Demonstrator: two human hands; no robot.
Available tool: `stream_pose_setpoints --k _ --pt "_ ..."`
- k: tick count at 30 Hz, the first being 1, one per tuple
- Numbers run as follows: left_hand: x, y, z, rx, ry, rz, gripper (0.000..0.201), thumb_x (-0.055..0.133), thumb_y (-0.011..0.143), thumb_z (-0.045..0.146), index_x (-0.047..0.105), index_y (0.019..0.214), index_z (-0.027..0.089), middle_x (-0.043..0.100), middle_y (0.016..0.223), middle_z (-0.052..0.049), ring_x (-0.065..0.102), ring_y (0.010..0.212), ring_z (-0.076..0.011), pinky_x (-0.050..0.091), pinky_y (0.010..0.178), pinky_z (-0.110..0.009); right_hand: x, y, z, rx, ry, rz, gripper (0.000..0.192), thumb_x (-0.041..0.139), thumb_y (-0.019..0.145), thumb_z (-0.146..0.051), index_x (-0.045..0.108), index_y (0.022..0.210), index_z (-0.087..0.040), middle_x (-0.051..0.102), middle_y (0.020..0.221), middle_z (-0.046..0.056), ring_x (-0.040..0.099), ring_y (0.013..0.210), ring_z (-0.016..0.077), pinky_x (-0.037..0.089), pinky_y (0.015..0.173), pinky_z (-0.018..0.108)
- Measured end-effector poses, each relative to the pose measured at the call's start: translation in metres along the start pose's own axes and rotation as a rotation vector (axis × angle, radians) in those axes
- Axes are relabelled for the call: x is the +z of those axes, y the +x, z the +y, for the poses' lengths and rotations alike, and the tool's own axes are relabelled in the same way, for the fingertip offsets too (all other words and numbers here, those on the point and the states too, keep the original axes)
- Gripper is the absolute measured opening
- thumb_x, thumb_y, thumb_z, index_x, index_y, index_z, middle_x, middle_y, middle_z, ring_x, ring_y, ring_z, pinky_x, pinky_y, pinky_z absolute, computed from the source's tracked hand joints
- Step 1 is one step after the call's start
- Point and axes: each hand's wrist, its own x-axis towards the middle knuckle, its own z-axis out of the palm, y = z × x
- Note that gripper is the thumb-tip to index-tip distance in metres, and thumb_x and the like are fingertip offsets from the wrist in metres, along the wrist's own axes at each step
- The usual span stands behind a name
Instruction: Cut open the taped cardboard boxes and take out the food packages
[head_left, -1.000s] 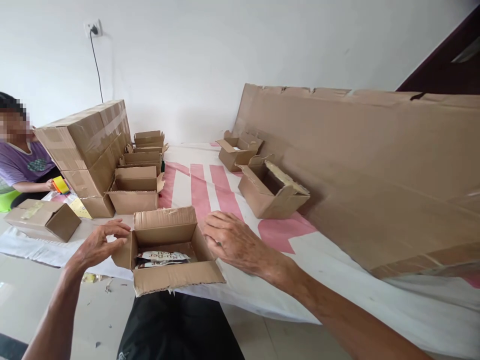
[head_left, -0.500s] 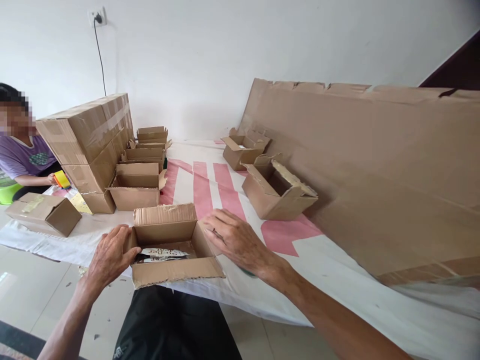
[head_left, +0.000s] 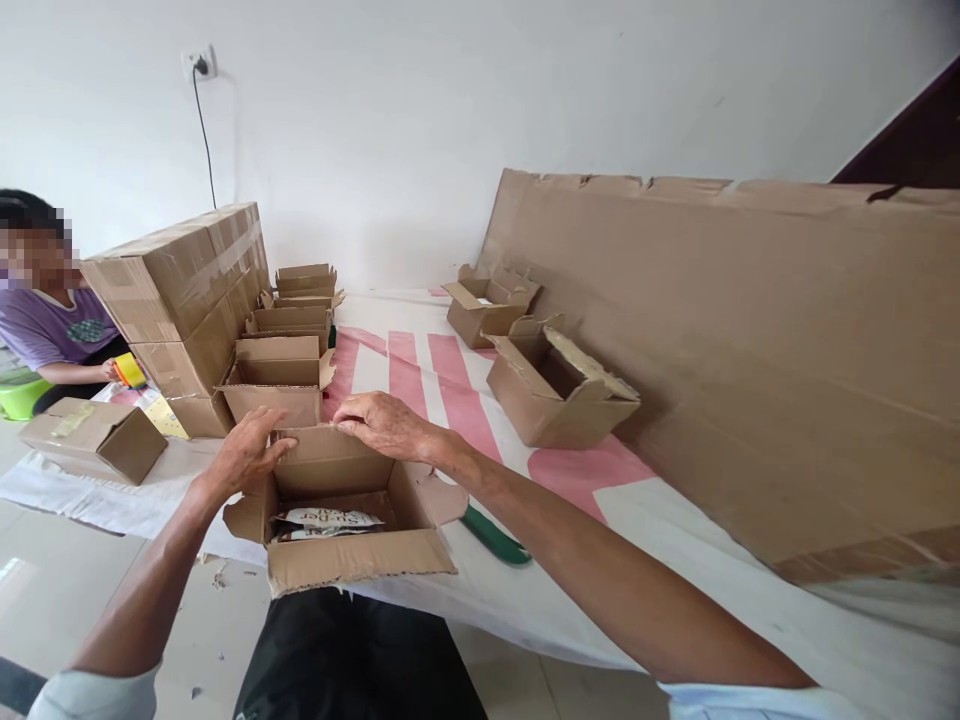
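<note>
An open cardboard box (head_left: 360, 560) stands in front of me at the cloth's near edge, its flaps spread outward. Inside lie white printed packets (head_left: 330, 520) with dark lettering. My right hand (head_left: 386, 425) reaches across the box, fingers and thumb closed on the top edge of its far flap. At the flap's left end is my left hand (head_left: 251, 448), thumb and fingers apart around the corner. Partly under my right forearm, a dark green flat object (head_left: 495, 535) lies beside the box; its kind is unclear.
Several open boxes (head_left: 274, 375) line up beside stacked taped cartons (head_left: 180, 290) on the left. Two more open boxes (head_left: 562, 390) stand right, before a large cardboard sheet (head_left: 712, 350). A closed box (head_left: 94, 437) sits near a person (head_left: 67, 320) holding a yellow tape dispenser (head_left: 130, 370).
Both hands have moved from the box's sides to its far flap, the right one inward to the left. The side flaps now stick outward, and the green object shows more.
</note>
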Motion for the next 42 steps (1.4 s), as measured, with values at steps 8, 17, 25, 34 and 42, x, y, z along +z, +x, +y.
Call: stream_pose_setpoints --k 8,17,25,34,42 --pt "-0.008 0.039 0.029 0.098 -0.261 -0.268 0.031 0.058 0.096 0.035 0.083 0.1 0.016 0.071 0.076 0.001 0.061 0.071 -0.0174 0.044 0.068 -0.026 0.011 -0.002 -0.002 -0.051 0.249 0.098 0.013 0.066 0.096 -0.016 0.078 0.091 -0.018 0.076 0.084 0.002 0.066 0.077 0.015 0.045 0.073 0.026" --pt "-0.003 0.041 0.04 0.14 -0.223 -0.198 0.024 0.059 0.09 0.02 0.074 0.072 0.016 0.053 0.058 0.004 0.044 0.06 -0.012 0.035 0.062 -0.023 0.01 0.004 0.0 -0.026 0.266 0.019 0.013 0.068 0.091 -0.013 0.081 0.092 -0.018 0.079 0.087 0.002 0.067 0.079 0.0161 0.046 0.074 0.027" --pt "0.006 0.046 0.043 0.146 -0.184 -0.125 0.017 0.064 0.085 0.018 0.08 0.081 0.018 0.071 0.069 -0.001 0.059 0.068 -0.0151 0.04 0.065 -0.023 0.011 0.003 -0.003 0.029 0.242 0.087 0.012 0.071 0.09 -0.015 0.082 0.086 -0.018 0.08 0.086 0.004 0.071 0.08 0.0178 0.047 0.075 0.028" --pt "0.001 0.046 0.046 0.163 -0.2 -0.131 0.023 0.067 0.093 0.032 0.078 0.078 0.017 0.066 0.066 0.0 0.055 0.063 -0.0143 0.037 0.061 -0.024 0.008 0.002 -0.002 0.042 0.231 0.057 0.021 0.071 0.096 -0.03 0.08 0.081 -0.017 0.071 0.071 -0.001 0.057 0.068 0.0132 0.037 0.064 0.026" --pt "0.003 0.056 0.051 0.201 0.029 -0.159 0.022 0.061 0.095 0.02 0.072 0.076 0.019 0.068 0.072 -0.004 0.062 0.071 -0.0181 0.043 0.07 -0.028 0.004 -0.003 -0.003 0.067 0.17 0.024 0.015 0.07 0.098 -0.026 0.081 0.09 -0.022 0.078 0.083 0.0 0.067 0.079 0.0171 0.043 0.072 0.028"
